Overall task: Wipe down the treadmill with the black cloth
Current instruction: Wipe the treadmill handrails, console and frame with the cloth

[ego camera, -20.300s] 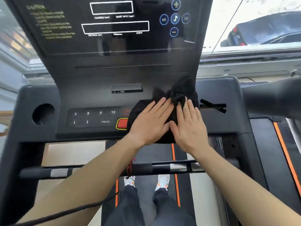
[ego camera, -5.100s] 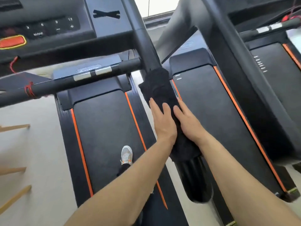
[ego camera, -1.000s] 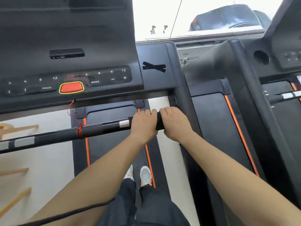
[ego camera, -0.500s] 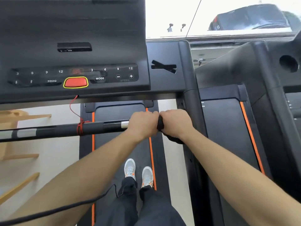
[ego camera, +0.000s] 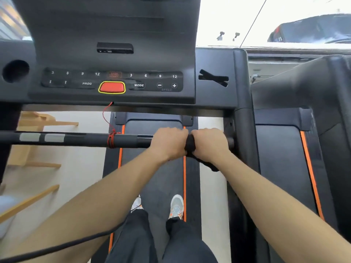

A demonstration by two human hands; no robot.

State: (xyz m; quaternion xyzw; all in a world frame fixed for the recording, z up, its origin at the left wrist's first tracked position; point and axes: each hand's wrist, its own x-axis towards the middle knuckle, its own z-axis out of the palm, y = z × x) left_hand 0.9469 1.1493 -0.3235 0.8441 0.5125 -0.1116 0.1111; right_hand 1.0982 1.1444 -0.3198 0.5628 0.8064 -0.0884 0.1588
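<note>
Here, the black cloth (ego camera: 190, 147) was wrapped around the treadmill's crossbar (ego camera: 85, 139) near the right upright (ego camera: 242, 111), clenched side by side by the left hand (ego camera: 169, 142) and right hand (ego camera: 209, 143); a corner hung below the right wrist.

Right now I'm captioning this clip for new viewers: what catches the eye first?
Both hands, left hand and right hand, grip the black cloth around the right end of the horizontal handlebar. Above them, a red stop button glows on the console. A red cord is tied around the bar, left of the hands.
</note>
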